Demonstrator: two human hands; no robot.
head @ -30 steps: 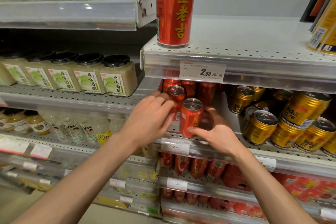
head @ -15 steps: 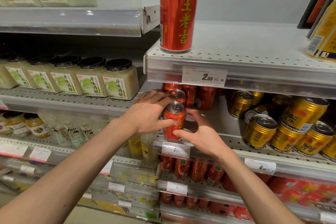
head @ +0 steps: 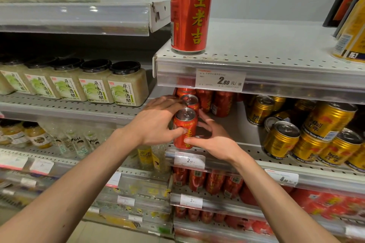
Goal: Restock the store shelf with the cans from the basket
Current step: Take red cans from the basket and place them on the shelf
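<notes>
a shop: metal shelves (head: 276, 59) stocked with drinks, price tags (head: 220, 80) along their edges.

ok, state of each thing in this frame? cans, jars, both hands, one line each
front red can: upright at the shelf edge, held between both hands
red can behind it: upright, unopened
tall red can: upright, alone on the upper shelf
gold cans: stacked, tilted, unopened
rice wine jars: upright, lids on
left hand: grips the front red can, thumb on its face
right hand: thumb and fingers on the front red can
</notes>
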